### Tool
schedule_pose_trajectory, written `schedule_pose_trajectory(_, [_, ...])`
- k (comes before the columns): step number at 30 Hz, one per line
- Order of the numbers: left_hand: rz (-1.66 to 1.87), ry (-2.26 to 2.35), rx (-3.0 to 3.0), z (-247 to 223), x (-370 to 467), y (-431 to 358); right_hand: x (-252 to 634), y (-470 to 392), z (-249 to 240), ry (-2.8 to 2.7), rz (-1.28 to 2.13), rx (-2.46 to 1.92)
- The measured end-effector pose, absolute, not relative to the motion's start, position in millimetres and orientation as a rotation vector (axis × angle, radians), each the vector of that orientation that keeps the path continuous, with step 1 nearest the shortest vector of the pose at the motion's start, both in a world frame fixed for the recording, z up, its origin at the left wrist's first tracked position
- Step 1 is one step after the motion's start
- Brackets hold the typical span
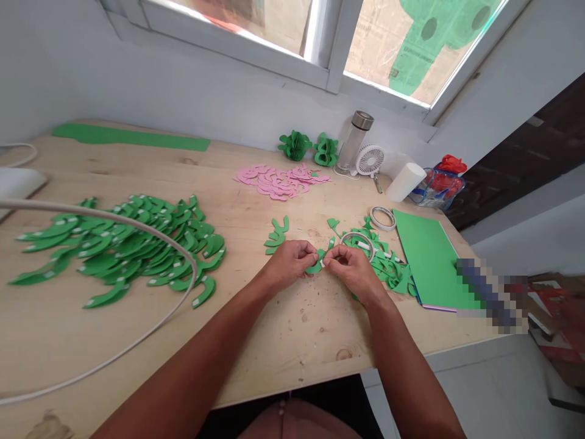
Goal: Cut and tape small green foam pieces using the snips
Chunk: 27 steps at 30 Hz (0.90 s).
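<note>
Here, green paper piece [314, 269] between left hand [291, 262] and right hand [353, 269], both pinching it.

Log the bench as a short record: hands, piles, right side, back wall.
Left hand: pinching a small green cut-out
Right hand: at the same piece, by a white patch; exact grip unclear
Left pile: green cut-outs, many with white patches
Pink pile: beyond the hands
Right side: green scraps, tape roll, green sheet
Back wall: bottle, white fan

Bright window [340, 42] — pale wall [183, 91]
</note>
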<state>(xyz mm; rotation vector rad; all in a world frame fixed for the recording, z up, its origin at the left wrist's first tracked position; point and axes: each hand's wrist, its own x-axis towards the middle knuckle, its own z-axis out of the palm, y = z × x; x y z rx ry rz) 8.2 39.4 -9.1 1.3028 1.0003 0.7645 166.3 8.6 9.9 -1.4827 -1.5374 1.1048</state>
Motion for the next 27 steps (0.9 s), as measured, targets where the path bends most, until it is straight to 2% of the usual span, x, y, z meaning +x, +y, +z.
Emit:
schedule_pose_trajectory(12, [0.568,0.885,1.162,7,3,33,166,10,13,-1.431,1.101,-1.526])
schedule_pose_trajectory(27, [0.628,0.961,1.257,3,3,35,170,12,8,-1.646,1.007,-1.56])
